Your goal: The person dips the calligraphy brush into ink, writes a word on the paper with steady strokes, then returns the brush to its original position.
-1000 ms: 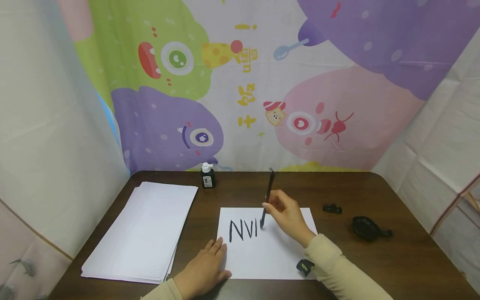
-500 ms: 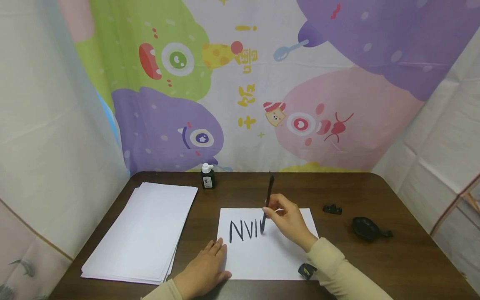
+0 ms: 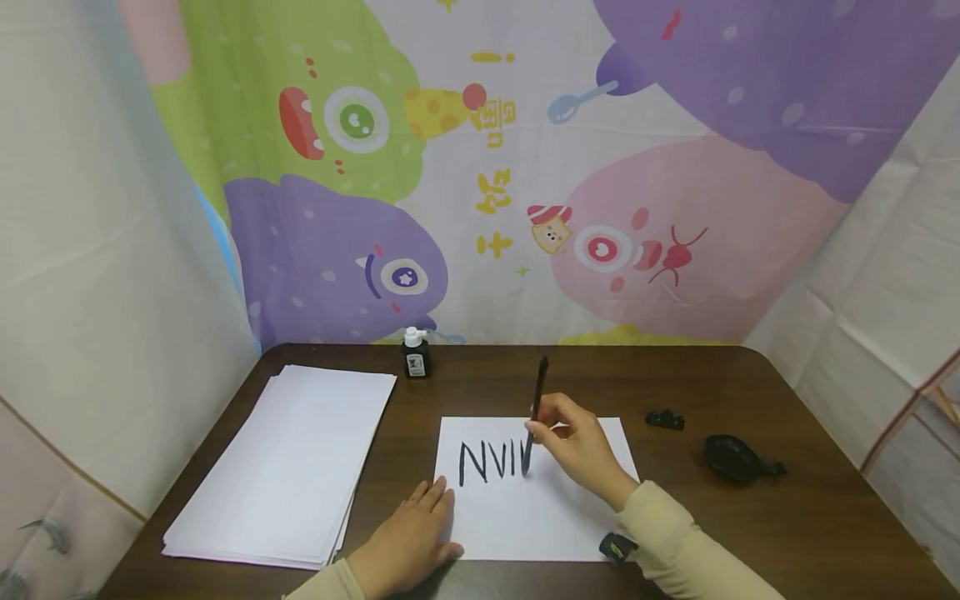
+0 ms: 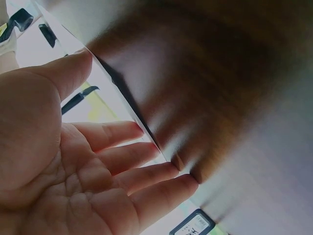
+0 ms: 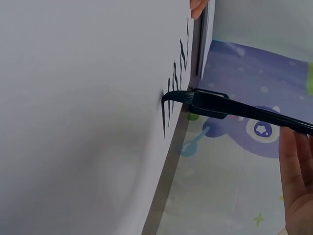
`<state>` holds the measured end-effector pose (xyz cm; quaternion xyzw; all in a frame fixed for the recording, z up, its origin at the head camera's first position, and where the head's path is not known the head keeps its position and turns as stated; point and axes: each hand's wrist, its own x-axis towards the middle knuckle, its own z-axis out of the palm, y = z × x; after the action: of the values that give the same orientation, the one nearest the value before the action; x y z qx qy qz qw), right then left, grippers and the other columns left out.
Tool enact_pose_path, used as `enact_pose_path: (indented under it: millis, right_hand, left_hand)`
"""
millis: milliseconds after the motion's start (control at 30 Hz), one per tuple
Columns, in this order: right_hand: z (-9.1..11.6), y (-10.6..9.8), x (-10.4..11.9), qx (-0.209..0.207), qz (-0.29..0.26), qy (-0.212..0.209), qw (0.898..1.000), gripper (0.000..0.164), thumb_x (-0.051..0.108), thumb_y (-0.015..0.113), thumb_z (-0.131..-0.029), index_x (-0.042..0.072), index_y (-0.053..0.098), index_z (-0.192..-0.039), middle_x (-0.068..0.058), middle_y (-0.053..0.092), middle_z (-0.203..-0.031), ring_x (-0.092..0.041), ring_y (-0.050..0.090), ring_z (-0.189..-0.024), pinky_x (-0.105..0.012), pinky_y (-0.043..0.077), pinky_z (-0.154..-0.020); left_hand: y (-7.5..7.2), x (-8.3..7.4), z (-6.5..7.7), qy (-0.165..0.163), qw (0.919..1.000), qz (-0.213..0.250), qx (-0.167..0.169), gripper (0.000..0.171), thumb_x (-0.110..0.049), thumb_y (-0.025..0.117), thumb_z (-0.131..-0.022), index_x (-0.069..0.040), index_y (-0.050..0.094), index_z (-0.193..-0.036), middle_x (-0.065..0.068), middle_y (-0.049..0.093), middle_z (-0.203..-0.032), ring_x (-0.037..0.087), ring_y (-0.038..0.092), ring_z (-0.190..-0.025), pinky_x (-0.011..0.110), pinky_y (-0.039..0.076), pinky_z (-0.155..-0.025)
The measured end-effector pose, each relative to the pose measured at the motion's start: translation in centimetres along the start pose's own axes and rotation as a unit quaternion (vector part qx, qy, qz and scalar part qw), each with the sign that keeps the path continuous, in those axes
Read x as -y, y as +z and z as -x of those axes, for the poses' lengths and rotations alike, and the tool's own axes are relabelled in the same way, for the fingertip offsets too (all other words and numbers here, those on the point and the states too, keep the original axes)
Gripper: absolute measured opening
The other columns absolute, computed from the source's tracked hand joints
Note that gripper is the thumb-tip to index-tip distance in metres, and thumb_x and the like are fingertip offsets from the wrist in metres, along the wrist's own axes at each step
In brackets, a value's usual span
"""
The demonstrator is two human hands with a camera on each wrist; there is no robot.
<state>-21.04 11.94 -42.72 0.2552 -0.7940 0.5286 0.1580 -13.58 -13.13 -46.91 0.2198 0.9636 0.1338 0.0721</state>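
My right hand (image 3: 576, 442) pinches a black writing brush (image 3: 538, 392) upright between thumb and fingers. In the right wrist view, the brush's bent bristles (image 5: 177, 96) touch a white sheet of paper (image 3: 525, 521), at a dark stroke. Black lettering (image 3: 487, 461) on the sheet reads like "NVI" with another stroke at the bristles. Across the sheet's left edge, my left hand (image 3: 411, 529) rests with its fingers extended, its fingertips and thumb on the paper's margin. The left wrist view shows that palm (image 4: 73, 186) with nothing held in it.
A stack of white paper (image 3: 285, 467) lies on the left of the brown table (image 3: 795, 533). Behind the sheet stands a black bottle (image 3: 416, 358) with a white top. On the right are a small jagged black brush rest (image 3: 665, 418) and a black dish (image 3: 733, 458) with a stem-like end.
My right hand and the brush have moved a little down the sheet, toward me, lengthening the dark stroke right of the "I". The left hand has stayed in place.
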Motion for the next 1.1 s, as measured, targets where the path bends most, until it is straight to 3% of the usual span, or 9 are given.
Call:
enact_pose_path:
  millis: [100,400,667,867,1100]
  right_hand:
    - [0.2,-0.2,0.7,0.004,-0.003,-0.005,1.000,0.017,-0.006,0.071,-0.084,-0.004,0.060,-0.096,-0.014,0.065,-0.079,-0.026,0.070,-0.074,-0.024,0.060,-0.065]
    - [0.3,-0.1,-2.4,0.003,-0.019,-0.014,1.000,0.017,0.005,0.073,-0.086,0.008,0.062,-0.098,-0.005,0.065,-0.081,-0.013,0.069,-0.076,-0.025,0.060,-0.064]
    - [-1.0,-0.5,-2.2,-0.023,-0.064,-0.035,0.997,0.019,-0.004,0.069,-0.086,0.001,0.059,-0.101,-0.012,0.063,-0.083,-0.019,0.068,-0.072,-0.030,0.061,-0.064]
    - [-1.9,-0.8,-1.4,-0.038,-0.064,-0.047,0.996,0.018,-0.012,0.066,-0.085,-0.007,0.055,-0.098,-0.020,0.060,-0.080,-0.018,0.066,-0.067,-0.039,0.060,-0.061]
    - [-2.5,-1.3,0.4,-0.059,-0.069,-0.023,0.996,0.017,-0.013,0.066,-0.085,-0.011,0.053,-0.097,-0.021,0.060,-0.081,-0.027,0.067,-0.072,-0.040,0.061,-0.064]
  left_hand:
    - [0.0,0.0,0.0,-0.001,1.0000,0.003,0.002,0.071,-0.039,0.070,-0.088,0.007,0.048,-0.138,0.026,0.043,-0.149,0.049,0.042,-0.135,0.062,0.043,-0.102]
    - [0.0,-0.1,0.0,-0.005,1.0000,0.001,0.005,0.071,-0.039,0.070,-0.088,0.006,0.049,-0.138,0.026,0.043,-0.149,0.049,0.042,-0.135,0.063,0.043,-0.102]
    - [0.0,-0.1,0.0,-0.004,1.0000,-0.003,0.001,0.071,-0.039,0.070,-0.088,0.006,0.049,-0.138,0.026,0.044,-0.148,0.049,0.043,-0.134,0.062,0.043,-0.102]
    - [0.1,0.0,0.0,-0.006,1.0000,-0.004,0.003,0.071,-0.040,0.069,-0.088,0.006,0.049,-0.138,0.026,0.043,-0.149,0.048,0.043,-0.135,0.061,0.043,-0.102]
    - [0.1,-0.1,0.1,0.001,1.0000,-0.004,-0.006,0.070,-0.039,0.070,-0.088,0.007,0.049,-0.137,0.027,0.044,-0.148,0.049,0.043,-0.134,0.062,0.044,-0.101]
